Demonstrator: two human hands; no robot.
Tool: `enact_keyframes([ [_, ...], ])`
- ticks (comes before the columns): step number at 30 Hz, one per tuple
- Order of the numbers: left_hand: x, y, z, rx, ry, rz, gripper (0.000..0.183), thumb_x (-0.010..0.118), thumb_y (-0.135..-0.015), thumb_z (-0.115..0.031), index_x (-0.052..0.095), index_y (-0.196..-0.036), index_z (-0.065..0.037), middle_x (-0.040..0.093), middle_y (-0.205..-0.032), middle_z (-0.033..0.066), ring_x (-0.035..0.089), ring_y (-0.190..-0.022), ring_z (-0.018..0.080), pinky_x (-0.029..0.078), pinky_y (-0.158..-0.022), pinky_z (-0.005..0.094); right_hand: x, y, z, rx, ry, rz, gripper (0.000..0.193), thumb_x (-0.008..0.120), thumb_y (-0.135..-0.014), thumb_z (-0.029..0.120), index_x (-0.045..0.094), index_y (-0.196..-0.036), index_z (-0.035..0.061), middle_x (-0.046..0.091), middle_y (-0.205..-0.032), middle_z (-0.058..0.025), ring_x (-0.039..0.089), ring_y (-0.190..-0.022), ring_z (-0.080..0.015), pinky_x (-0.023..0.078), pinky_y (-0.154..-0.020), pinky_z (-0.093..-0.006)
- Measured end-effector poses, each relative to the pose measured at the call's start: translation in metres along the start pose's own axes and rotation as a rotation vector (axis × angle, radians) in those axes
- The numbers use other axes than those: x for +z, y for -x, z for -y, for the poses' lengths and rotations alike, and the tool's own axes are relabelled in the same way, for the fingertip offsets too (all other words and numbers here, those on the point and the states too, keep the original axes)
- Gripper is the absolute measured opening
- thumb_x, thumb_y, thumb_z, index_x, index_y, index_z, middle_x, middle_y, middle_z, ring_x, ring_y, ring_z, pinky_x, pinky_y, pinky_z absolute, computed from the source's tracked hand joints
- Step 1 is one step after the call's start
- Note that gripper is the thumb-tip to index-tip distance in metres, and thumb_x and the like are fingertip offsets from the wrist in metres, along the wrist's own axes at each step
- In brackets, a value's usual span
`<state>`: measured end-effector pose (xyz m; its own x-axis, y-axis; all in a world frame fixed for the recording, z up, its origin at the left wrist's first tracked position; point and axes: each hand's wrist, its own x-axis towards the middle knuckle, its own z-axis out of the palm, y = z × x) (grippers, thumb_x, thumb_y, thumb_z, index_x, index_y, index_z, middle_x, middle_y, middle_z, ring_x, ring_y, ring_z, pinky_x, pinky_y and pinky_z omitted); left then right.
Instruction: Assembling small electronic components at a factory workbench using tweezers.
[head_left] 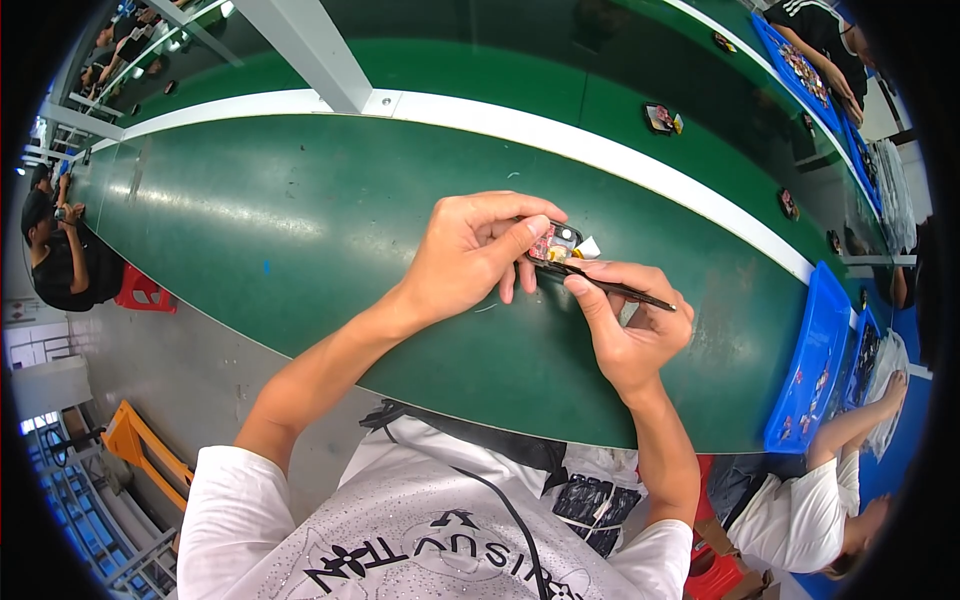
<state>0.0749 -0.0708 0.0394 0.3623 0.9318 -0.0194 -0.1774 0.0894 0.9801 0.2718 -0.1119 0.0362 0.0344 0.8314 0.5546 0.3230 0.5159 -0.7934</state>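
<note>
Over the green workbench point(330, 235), my left hand point(460, 255) grips a small dark-rimmed part point(556, 243) with a colourful printed face, thumb on top and fingers round its far side. A white tab point(587, 247) with a bit of yellow sticks out at the part's right edge. My right hand point(640, 330) is closed around slim black tweezers point(642, 296). Their tip meets the near edge of the part; the exact contact is hidden by my fingers.
Beyond the white rail point(480, 118) runs a green belt carrying small parts point(660, 119). At the bench's right end stands a blue tray point(812, 360) with small pieces. A person in white point(800, 510) sits close on the right; another person point(65, 245) works far left.
</note>
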Motion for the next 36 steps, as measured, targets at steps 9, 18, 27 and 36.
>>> enact_keyframes([
  [9, -0.001, 0.000, -0.001, -0.030, 0.001, 0.009, 0.025, 0.059, -0.103, -0.011, 0.069, -0.118, 0.006, 0.071, -0.091, 0.0126, 0.067, -0.062, 0.0123, 0.051, -0.045, 0.0219, -0.001, -0.002, 0.002, -0.069, 0.006, 0.045, 0.016, 0.085, -0.076, -0.002, 0.075, -0.088, 0.0028, 0.078, -0.085, -0.0097, 0.048, -0.042, -0.0043, 0.036, -0.043, -0.0201],
  [18, 0.004, 0.002, -0.001, 0.109, -0.280, -0.015, 0.026, 0.070, -0.092, 0.001, 0.070, -0.118, 0.005, 0.067, -0.089, 0.0081, 0.066, -0.063, 0.0093, 0.047, -0.044, 0.0207, 0.000, -0.002, 0.003, -0.198, 0.131, 0.073, 0.018, 0.085, -0.073, -0.002, 0.077, -0.086, 0.0068, 0.078, -0.082, -0.0039, 0.052, -0.044, -0.0063, 0.035, -0.044, -0.0219],
  [27, 0.004, 0.002, 0.001, 0.005, -0.231, -0.060, 0.024, 0.070, -0.092, 0.001, 0.070, -0.115, 0.007, 0.070, -0.083, 0.0082, 0.064, -0.059, 0.0085, 0.046, -0.044, 0.0209, 0.004, -0.002, 0.001, -0.206, 0.141, 0.071, 0.017, 0.085, -0.072, -0.002, 0.077, -0.084, 0.0076, 0.078, -0.081, -0.0030, 0.056, -0.047, -0.0077, 0.034, -0.044, -0.0228],
  [36, 0.011, -0.006, 0.003, -0.112, -0.164, -0.096, 0.022, 0.066, -0.091, 0.002, 0.068, -0.112, 0.009, 0.071, -0.076, 0.0100, 0.062, -0.055, 0.0086, 0.046, -0.044, 0.0218, 0.003, -0.001, -0.004, -0.245, 0.178, 0.096, 0.019, 0.080, -0.073, -0.006, 0.076, -0.084, 0.0088, 0.077, -0.079, -0.0020, 0.057, -0.048, -0.0087, 0.033, -0.044, -0.0240],
])
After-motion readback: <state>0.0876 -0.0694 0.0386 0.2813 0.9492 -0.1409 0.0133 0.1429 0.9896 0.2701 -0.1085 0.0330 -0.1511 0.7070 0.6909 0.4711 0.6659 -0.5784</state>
